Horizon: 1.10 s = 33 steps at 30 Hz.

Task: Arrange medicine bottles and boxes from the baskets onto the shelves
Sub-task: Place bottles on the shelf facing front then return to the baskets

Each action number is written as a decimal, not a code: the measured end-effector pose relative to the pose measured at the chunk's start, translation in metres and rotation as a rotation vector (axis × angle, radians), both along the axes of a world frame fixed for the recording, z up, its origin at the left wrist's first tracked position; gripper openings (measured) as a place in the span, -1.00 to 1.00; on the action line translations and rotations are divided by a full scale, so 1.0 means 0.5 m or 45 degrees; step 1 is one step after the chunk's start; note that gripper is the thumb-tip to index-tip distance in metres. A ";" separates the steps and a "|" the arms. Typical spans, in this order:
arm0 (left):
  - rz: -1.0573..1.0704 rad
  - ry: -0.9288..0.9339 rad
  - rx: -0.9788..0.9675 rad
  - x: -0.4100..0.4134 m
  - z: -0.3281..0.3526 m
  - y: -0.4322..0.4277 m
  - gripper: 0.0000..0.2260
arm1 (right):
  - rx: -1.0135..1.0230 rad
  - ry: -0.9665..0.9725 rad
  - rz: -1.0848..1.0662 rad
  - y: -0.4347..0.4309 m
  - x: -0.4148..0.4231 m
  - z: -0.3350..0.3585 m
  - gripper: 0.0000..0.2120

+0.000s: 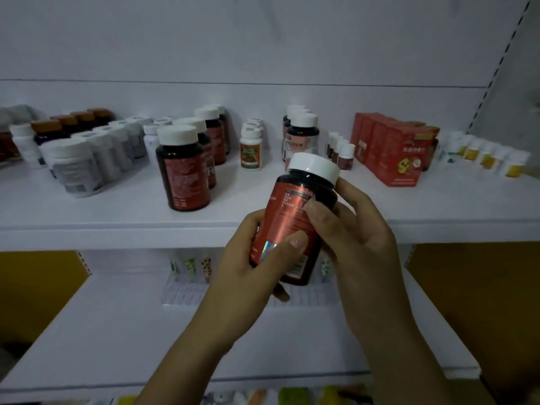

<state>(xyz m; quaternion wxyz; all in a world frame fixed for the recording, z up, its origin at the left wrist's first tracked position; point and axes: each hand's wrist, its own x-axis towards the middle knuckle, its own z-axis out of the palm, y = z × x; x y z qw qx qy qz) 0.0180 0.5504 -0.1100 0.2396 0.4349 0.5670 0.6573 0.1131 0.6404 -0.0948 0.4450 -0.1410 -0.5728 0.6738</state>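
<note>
Gripping a dark bottle [292,223] with a red label, both hands met in front of the shelving. The left hand [248,267] curled round the bottle's lower body with its thumb laid across the label. The right hand [359,238] wrapped the upper part from the right, thumb pressed just under the shoulder. The bottle was tilted, its white cap [314,168] leaning up and to the right, and it hung in the air before the front edge of the upper shelf [87,217], touching no shelf. Beneath the hands ran a white lower shelf [117,331], with small blurred packs [190,267] at its back. Beyond, on the upper shelf, a row of matching bottles [182,173] stood upright, left of the held one. Further left were rows of white bottles [76,168], with brown-capped dark bottles [58,124] behind them. To the right stood small green-and-orange labelled bottles [250,150], dark bottles with pale labels [302,138], a row of red boxes [400,153] and, at the far right, little yellow-labelled bottles [496,159].
</note>
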 end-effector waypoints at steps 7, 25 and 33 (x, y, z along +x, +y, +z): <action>0.020 -0.017 -0.089 0.036 -0.033 -0.003 -0.48 | -0.074 -0.022 0.002 0.005 0.031 -0.039 -0.43; 0.475 0.580 0.305 0.016 -0.090 -0.021 -0.46 | -0.516 0.213 0.065 -0.040 0.008 -0.091 -0.57; -0.638 -0.844 -0.353 -0.017 -0.097 -0.060 -0.46 | -0.186 -0.028 -0.766 -0.147 0.027 -0.122 -0.67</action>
